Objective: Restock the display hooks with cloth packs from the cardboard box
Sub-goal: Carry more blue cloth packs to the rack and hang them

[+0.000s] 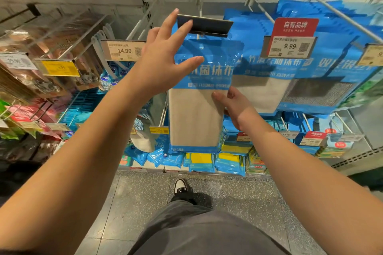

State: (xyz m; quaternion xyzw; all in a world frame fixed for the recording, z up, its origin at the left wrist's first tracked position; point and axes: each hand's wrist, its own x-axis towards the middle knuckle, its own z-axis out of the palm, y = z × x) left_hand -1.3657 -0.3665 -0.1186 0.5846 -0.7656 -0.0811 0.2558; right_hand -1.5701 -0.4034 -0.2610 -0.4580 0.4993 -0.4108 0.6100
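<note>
Head view, right hand (236, 105) apparently gripping cloth pack (196, 114)

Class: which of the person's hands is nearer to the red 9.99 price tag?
Right. The right hand holds the blue cloth pack's lower right edge, below-left of the red 9.99 price tag. The left hand is farther left, across the pack.
</note>
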